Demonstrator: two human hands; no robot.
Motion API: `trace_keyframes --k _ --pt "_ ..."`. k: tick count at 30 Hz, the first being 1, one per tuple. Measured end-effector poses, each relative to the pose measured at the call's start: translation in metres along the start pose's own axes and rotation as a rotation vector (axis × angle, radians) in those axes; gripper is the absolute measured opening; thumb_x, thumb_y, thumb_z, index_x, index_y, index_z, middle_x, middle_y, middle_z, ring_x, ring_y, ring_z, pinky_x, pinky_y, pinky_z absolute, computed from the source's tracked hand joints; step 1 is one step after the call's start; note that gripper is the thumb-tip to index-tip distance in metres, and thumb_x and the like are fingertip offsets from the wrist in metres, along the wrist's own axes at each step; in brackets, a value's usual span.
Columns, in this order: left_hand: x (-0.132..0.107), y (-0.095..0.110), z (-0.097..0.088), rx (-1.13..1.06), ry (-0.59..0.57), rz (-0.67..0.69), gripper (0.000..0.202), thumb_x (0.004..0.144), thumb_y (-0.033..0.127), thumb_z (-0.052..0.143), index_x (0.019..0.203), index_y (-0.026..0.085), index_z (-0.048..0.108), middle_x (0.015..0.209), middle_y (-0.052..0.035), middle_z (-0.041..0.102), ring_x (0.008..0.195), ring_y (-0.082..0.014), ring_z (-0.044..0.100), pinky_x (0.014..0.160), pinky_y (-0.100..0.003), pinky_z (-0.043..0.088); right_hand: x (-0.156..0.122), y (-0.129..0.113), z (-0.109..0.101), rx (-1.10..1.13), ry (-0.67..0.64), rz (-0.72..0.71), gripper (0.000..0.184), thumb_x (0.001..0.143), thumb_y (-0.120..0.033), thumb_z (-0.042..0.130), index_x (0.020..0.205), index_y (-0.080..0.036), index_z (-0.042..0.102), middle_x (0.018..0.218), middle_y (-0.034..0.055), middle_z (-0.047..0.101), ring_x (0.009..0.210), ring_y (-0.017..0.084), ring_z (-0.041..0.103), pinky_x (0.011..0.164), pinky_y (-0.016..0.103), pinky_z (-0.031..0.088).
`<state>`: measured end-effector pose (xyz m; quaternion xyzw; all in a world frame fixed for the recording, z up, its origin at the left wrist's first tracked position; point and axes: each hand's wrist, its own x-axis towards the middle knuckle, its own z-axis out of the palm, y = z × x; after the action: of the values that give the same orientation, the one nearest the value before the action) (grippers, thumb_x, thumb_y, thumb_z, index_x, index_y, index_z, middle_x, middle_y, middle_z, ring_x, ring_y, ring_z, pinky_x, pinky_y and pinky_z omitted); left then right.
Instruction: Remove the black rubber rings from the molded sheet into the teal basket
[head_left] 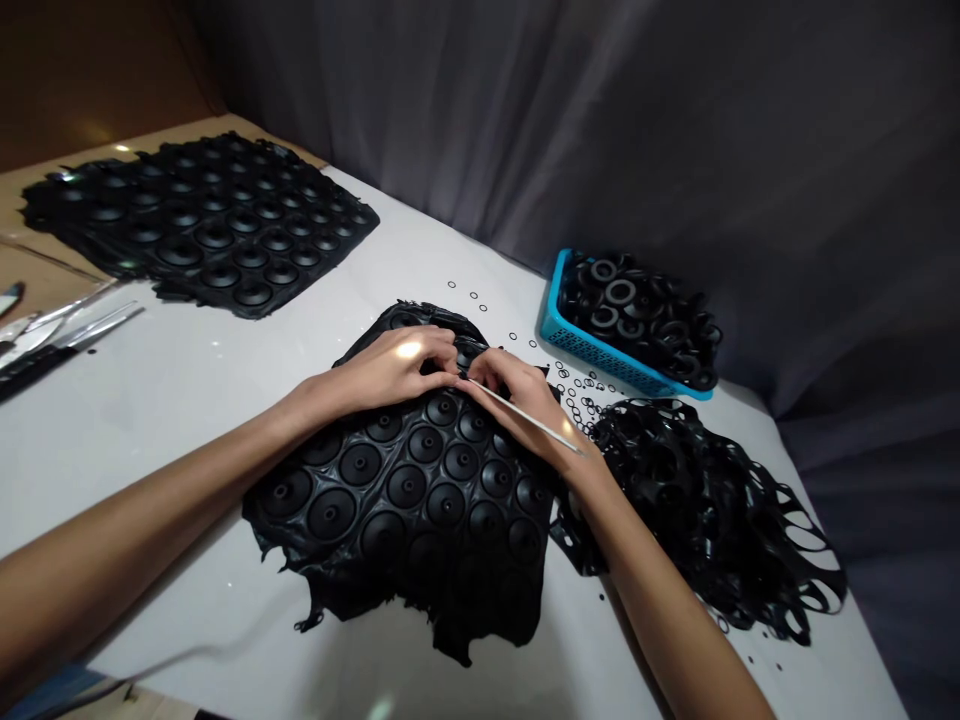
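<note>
A black moulded rubber sheet (427,480) with rows of round discs and ragged edges lies on the white table in front of me. Over its far part, my left hand (409,365) is closed, thumb and fingertips pinching at the rubber. Right beside it, my right hand (517,385) is closed too, its fingertips almost meeting the left thumb. A thin, pale stick-like tool (536,415) runs back from the right fingertips across that hand toward the wrist. Fingers hide its tip and the spot being worked on.
A second rubber sheet (225,225) lies at far left, near scissors and tweezers (97,328). At right, a blue basket (555,325) holds black rubber rings. Punched-out rubber scrap (705,510) is piled before it. Small rings (577,395) are scattered between. A grey curtain (675,150) hangs behind.
</note>
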<state>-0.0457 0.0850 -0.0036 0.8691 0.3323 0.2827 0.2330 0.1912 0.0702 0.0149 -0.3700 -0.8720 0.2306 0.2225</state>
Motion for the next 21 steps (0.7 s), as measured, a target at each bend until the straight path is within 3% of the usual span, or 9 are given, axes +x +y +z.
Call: trace_keyframes --k 4,9,21 --pt "0.000 -0.003 0.001 -0.001 0.010 0.023 0.018 0.101 0.026 0.064 0.085 0.019 0.062 0.084 -0.0006 0.058 0.080 -0.0183 0.057 0.074 -0.032 0.041 0.004 -0.007 -0.007 -0.244 -0.103 -0.057 0.019 0.110 -0.039 0.049 0.105 -0.022 0.054 0.105 0.0087 0.064 0.093 0.022 0.059 0.079 0.035 0.050" --pt "0.000 0.000 0.000 0.025 0.003 0.041 0.020 0.103 0.027 0.061 0.084 0.018 0.062 0.084 -0.0013 0.058 0.080 -0.0189 0.057 0.075 -0.033 0.043 0.011 -0.014 -0.006 -0.576 -0.214 -0.167 0.019 0.111 -0.027 0.041 0.107 -0.017 0.057 0.109 0.0145 0.064 0.107 0.029 0.058 0.084 0.041 0.054" --pt "0.002 0.004 -0.003 0.000 -0.012 0.014 0.024 0.102 0.024 0.062 0.080 0.018 0.059 0.080 -0.0001 0.054 0.080 -0.0186 0.055 0.075 -0.032 0.043 0.017 -0.002 -0.005 -0.561 -0.211 -0.306 0.022 0.106 -0.014 0.041 0.098 -0.019 0.060 0.097 0.0120 0.067 0.095 0.027 0.058 0.079 0.040 0.050"
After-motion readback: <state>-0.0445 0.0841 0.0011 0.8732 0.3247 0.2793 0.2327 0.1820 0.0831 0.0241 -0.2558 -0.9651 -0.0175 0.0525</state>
